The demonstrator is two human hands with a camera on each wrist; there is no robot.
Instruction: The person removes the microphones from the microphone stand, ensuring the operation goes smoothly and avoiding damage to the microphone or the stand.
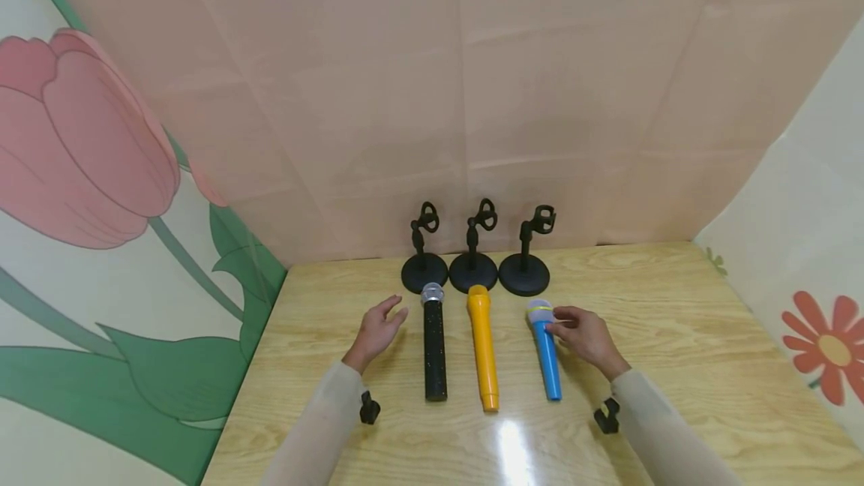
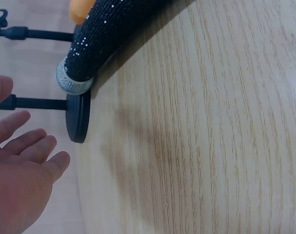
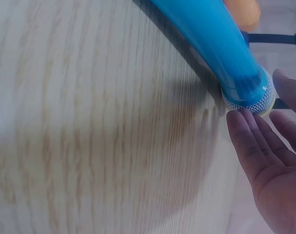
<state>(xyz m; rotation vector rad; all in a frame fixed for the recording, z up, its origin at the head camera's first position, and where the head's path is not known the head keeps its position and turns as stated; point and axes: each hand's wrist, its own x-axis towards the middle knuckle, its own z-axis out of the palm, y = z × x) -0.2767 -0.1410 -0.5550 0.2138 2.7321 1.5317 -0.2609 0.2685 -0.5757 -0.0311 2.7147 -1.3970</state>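
Note:
Three toy-like microphones lie side by side on the wooden table, heads toward the back. On the right is a blue microphone (image 1: pixel 548 362) with a pale mesh head. My right hand (image 1: pixel 586 336) is at its head, fingers mostly straight, fingertips right at the mesh (image 3: pixel 257 105) in the right wrist view. The middle one is a yellow microphone (image 1: pixel 483 351). A black, glitter-speckled microphone (image 1: pixel 435 351) with a silver head lies on the left. My left hand (image 1: pixel 376 332) hovers to its left with fingers spread, holding nothing.
Behind the microphones stand three black desktop microphone stands (image 1: pixel 424 270), (image 1: pixel 473 270), (image 1: pixel 524 273), each with a round base and a clip on top. A pinkish sheet (image 1: pixel 466 111) covers the wall behind the table (image 1: pixel 648 291). Flower-patterned panels (image 1: pixel 94 148) flank it.

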